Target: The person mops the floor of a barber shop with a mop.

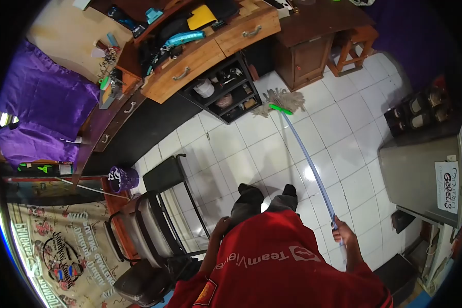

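Observation:
A mop with a long pale blue handle (313,172) slants across the floor. Wrapped round the handle's near end is my right hand (344,232), at the right of my red shirt. The green clamp (281,109) and grey mop strings (287,97) lie on the white tiles beside the black shelf (223,97). My left hand (222,226) hangs by my left thigh, away from the mop; its fingers are too small and dark to make out.
A black folding chair (164,174) stands at the left, near a purple basket (123,178). Wooden drawers (182,74) and a brown cabinet (305,61) line the far side. A grey fridge (421,172) with shoes (419,112) on it is at the right.

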